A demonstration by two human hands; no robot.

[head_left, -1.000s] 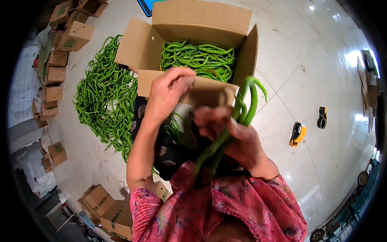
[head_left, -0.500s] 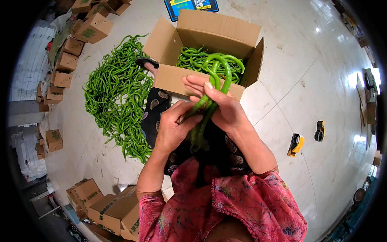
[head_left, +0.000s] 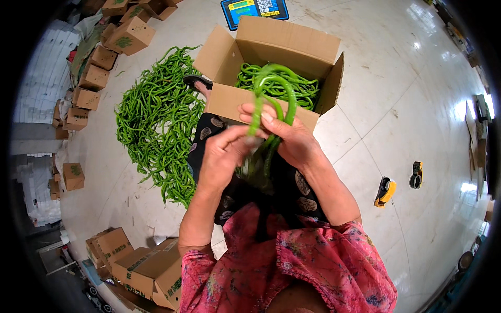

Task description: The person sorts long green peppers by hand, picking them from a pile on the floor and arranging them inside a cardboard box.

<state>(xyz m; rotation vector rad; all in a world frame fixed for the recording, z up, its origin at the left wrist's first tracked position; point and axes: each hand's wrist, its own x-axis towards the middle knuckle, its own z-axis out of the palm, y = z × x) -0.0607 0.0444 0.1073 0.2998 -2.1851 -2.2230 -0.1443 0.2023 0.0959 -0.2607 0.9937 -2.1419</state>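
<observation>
Long curved green chili peppers [head_left: 290,95] are gripped in my right hand [head_left: 296,142], between thumb and fingers, above my lap. My left hand [head_left: 223,154] is closed on the lower end of one pepper beside them; its fingertips are blurred by motion. Just beyond the hands stands an open cardboard box [head_left: 235,107] with its flaps spread. Many more green chili peppers [head_left: 305,89] lie inside it, partly hidden behind the near flap and the held ones. A wide heap of loose chili peppers [head_left: 151,115] covers the floor to the left of the box.
A blue scale display [head_left: 255,11] sits behind the box. On the floor at right lie two tape dispensers, one yellow and black [head_left: 385,192] and another [head_left: 416,175] beyond it. Cardboard boxes stand at lower left [head_left: 138,271] and along the upper left [head_left: 130,36].
My left hand has shifted, bringing one pepper's end up and apart from the others. The right hand keeps its hold. The whole view has moved slightly.
</observation>
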